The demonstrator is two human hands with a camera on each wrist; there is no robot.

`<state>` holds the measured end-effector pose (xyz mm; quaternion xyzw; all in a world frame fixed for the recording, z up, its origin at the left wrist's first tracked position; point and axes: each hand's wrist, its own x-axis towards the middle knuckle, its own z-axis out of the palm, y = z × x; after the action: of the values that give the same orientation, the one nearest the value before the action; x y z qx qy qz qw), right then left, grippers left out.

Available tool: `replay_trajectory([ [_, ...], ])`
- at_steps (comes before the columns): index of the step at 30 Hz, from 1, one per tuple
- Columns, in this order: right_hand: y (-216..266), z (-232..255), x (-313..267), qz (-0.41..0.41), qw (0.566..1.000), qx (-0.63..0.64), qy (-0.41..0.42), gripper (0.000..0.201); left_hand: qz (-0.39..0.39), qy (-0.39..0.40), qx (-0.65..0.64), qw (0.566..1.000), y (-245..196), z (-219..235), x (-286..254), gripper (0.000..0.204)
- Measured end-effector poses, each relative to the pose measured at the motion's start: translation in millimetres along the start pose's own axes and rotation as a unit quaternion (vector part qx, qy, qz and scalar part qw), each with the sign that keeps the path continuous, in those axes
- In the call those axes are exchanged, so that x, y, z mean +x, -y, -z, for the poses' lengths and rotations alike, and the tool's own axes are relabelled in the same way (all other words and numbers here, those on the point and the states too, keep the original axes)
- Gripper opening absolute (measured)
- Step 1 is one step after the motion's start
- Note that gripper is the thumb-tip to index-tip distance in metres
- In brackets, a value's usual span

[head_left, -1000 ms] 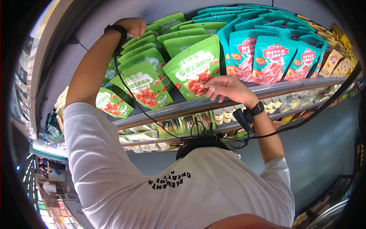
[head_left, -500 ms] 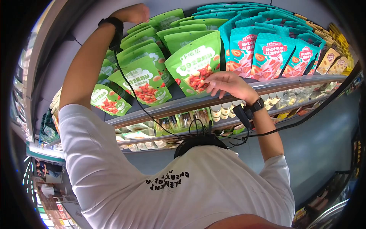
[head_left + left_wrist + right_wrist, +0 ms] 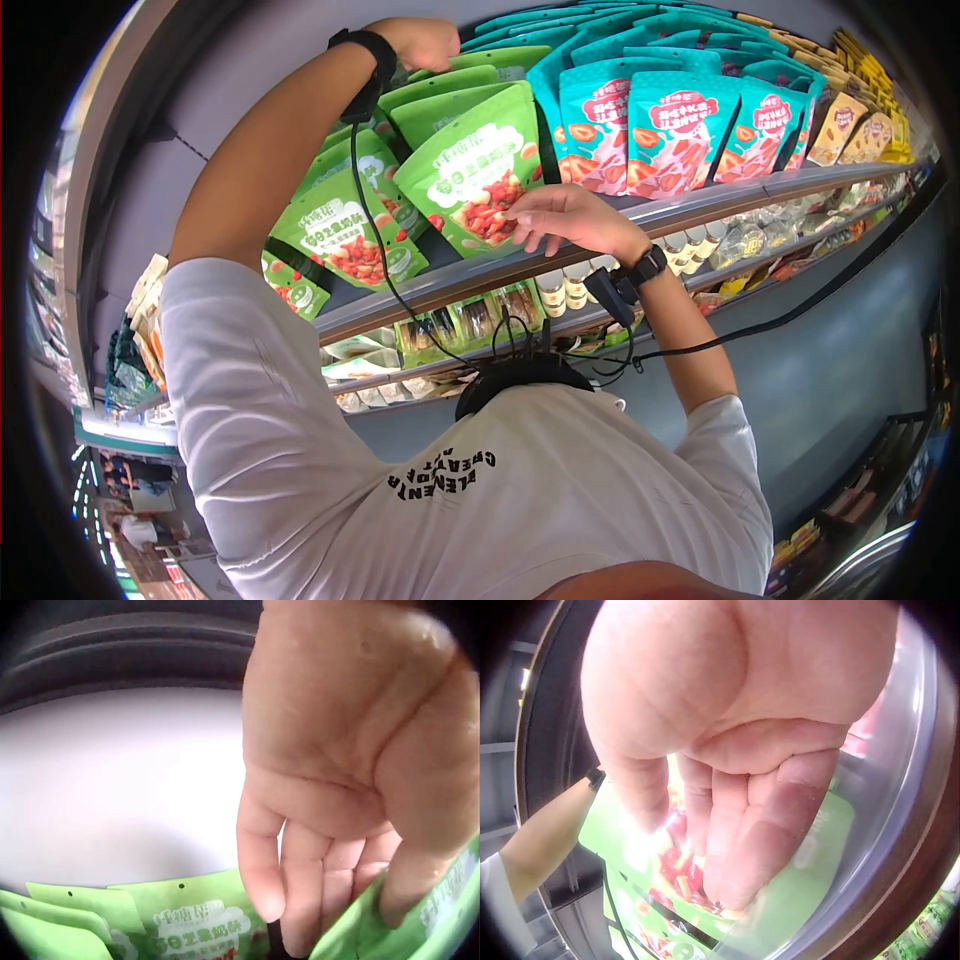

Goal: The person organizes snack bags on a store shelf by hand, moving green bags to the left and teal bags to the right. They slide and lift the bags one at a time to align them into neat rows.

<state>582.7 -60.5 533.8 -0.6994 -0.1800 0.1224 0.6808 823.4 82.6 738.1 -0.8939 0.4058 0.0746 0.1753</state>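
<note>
In the head view, my left hand (image 3: 425,45) is at the back of the green pouches, by the upper edge of one (image 3: 490,62). The left wrist view has its thumb and fingers on either side of a green pouch top (image 3: 367,926), gripping it; the lower fingertips are partly hidden. My right hand (image 3: 575,218), relaxed with fingers extended, touches the lower front of the foremost green pouch (image 3: 475,165). In the right wrist view, that hand (image 3: 727,742) covers part of the pouch's red fruit picture (image 3: 679,874).
Teal pouches (image 3: 685,130) stand in rows to the right, with small tan packets (image 3: 838,125) beyond them. The shelf's front edge (image 3: 460,280) runs below the hands. Cups and packets fill a lower shelf (image 3: 600,322). A black cable (image 3: 372,235) hangs across the green pouches.
My left hand has moved right behind the green pouches, to the top of one farther right. The shelf has shifted left in the head view. My right hand remains at the front pouch.
</note>
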Motion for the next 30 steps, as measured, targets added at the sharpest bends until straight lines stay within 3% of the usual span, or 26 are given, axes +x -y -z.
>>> replay_trajectory([
  [4,1,0,2,-0.003,1.0,-0.011,-0.003,0.034,-0.048,-0.013,-0.019,0.999,5,1,-1,0.029],
  [6,0,0,1,-0.004,1.0,-0.005,-0.002,0.033,-0.022,-0.025,0.044,0.998,1,10,-15,0.026],
  [7,0,0,1,-0.003,1.0,-0.006,-0.001,0.033,-0.026,-0.019,0.035,0.999,7,11,-16,0.037],
  [11,-3,0,2,-0.003,1.0,-0.003,0.002,0.033,-0.012,-0.011,0.051,0.999,26,13,-23,0.041],
  [14,-2,-1,3,0.003,1.0,0.004,-0.008,0.035,0.027,0.002,0.011,1.0,47,11,-23,0.038],
  [16,-2,-2,3,0.0,1.0,0.004,-0.012,0.036,0.092,-0.037,-0.019,0.995,56,10,-28,0.029],
  [20,2,-3,1,-0.001,1.0,-0.005,-0.016,0.036,0.115,-0.013,-0.016,0.993,68,9,-30,0.017],
  [22,2,-4,2,-0.002,1.0,-0.005,-0.018,0.036,0.121,-0.096,-0.064,0.986,72,0,-30,0.018],
  [23,2,-4,2,-0.003,1.0,-0.004,-0.02,0.036,0.121,-0.097,-0.063,0.986,74,1,-28,0.018],
  [25,2,-4,2,-0.001,1.0,-0.006,-0.019,0.036,0.14,-0.025,-0.075,0.987,74,3,-25,0.021],
  [28,1,-5,1,0.001,1.0,-0.003,-0.02,0.036,0.128,-0.055,-0.111,0.984,79,-2,-27,0.012],
  [30,0,-4,1,0.001,1.0,0.002,-0.023,0.036,0.14,-0.036,-0.12,0.982,76,0,-28,0.015],
])
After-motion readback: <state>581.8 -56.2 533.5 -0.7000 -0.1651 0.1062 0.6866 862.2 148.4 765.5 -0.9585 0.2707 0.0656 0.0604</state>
